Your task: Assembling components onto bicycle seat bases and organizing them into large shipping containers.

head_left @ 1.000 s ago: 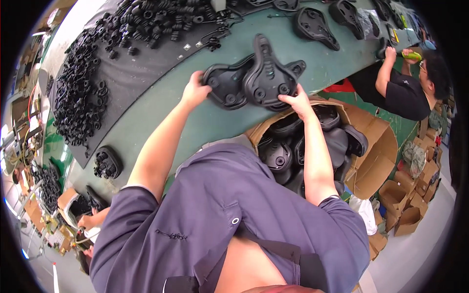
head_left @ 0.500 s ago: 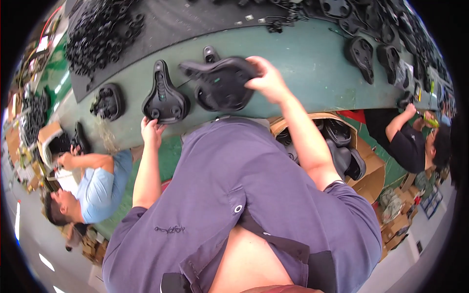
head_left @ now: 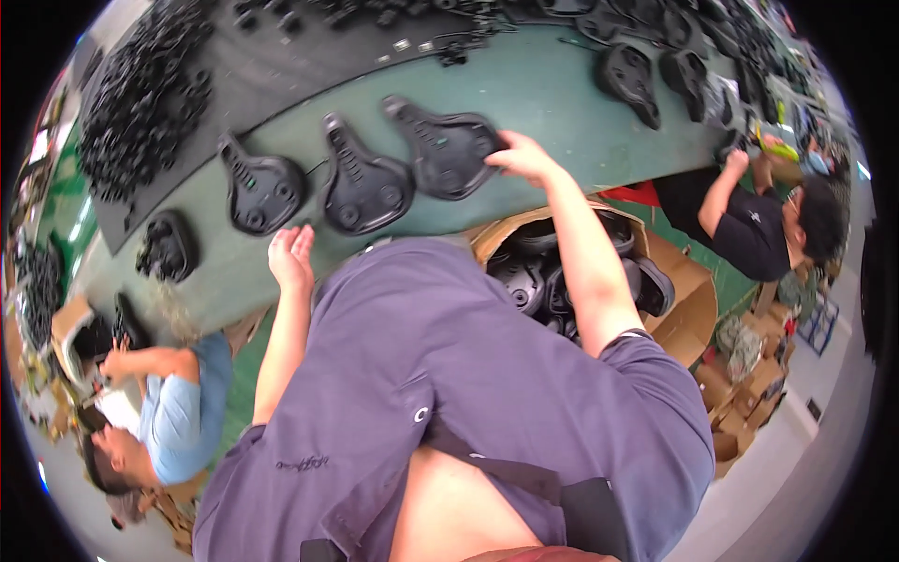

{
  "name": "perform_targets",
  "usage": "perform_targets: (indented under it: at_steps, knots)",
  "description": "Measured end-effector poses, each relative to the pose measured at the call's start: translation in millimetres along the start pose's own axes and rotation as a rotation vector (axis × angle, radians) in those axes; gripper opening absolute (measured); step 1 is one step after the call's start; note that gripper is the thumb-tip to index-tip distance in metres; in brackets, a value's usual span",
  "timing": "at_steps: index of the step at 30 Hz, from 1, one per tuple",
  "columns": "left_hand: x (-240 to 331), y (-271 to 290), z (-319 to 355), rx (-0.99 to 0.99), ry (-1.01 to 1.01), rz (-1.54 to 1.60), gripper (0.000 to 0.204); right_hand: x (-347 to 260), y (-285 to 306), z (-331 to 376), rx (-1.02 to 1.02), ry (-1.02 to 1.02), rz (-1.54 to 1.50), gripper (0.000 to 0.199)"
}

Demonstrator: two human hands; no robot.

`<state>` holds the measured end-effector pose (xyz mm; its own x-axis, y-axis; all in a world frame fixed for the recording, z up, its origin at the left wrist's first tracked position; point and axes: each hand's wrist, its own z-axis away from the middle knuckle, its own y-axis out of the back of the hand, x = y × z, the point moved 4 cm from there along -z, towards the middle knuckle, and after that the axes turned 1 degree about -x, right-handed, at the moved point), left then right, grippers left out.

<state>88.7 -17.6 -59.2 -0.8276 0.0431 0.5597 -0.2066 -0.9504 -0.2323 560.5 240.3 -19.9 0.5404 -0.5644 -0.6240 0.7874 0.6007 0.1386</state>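
Note:
Three black bicycle saddles lie underside up in a row on the green table: a left saddle [head_left: 260,192], a middle saddle [head_left: 363,192] and a right saddle [head_left: 448,155]. My right hand [head_left: 524,159] pinches the wide rear edge of the right saddle, fingers and thumb on its rim. The right saddle's nose points away to the left. At the table's near edge, just below the left and middle saddles, my left hand [head_left: 292,258] has its fingers stretched out and holds nothing.
A heap of small black parts [head_left: 140,103] covers the dark mat at far left. One bundled black part [head_left: 169,245] sits left of the row. An open cardboard box [head_left: 487,242] of saddles stands by my right arm. Co-workers sit at both sides; more saddles [head_left: 629,82] lie at far right.
My right hand has set the tilted saddle down flat at the row's right end. My left hand has let go of the left saddle. The view has shifted, moving the table leftward.

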Motion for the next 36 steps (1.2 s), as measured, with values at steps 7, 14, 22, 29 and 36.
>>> perform_targets:
  at_steps: [7, 14, 22, 29, 36]
  knots:
    - [5, -104, 27, -0.555, -1.065, -1.986, 0.052, -5, 178, -30, 0.717, -0.076, -0.584, 0.063]
    - [-3, -149, -13, -0.542, -0.919, -2.299, 0.061, 61, 311, -80, 0.873, -0.064, -1.347, 0.067]
    - [-2, -152, -31, -0.517, -0.845, -2.377, 0.028, 91, 198, -21, 0.989, 0.032, -0.929, 0.037]
    - [8, -193, -4, -0.331, -1.153, -2.108, 0.034, 84, 161, 39, 0.455, 0.145, -0.024, 0.066]
    - [-1, -229, -63, -0.187, -1.099, -2.513, 0.014, 8, 256, -61, 0.732, 0.163, 0.394, 0.064]
